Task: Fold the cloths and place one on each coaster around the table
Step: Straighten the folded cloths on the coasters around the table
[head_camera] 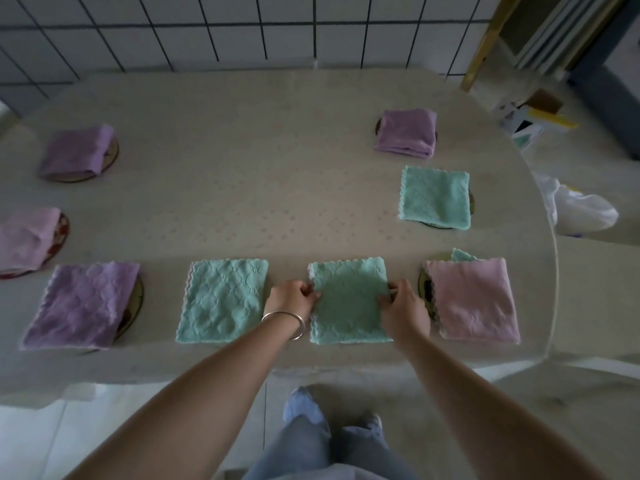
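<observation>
You are pinching the green cloth (348,299) at both side edges, left hand (289,301) and right hand (403,311). Beside your grip, folded cloths are lying flat; beyond it, more are already sitting on coasters, so you are nearing the end.

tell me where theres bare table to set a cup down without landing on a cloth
The widest bare patch is the middle of the table, between the purple cloths on the left and the far-right purple one. The near row is crowded: both hands pinch the green cloth, with only narrow gaps beside it.
</observation>
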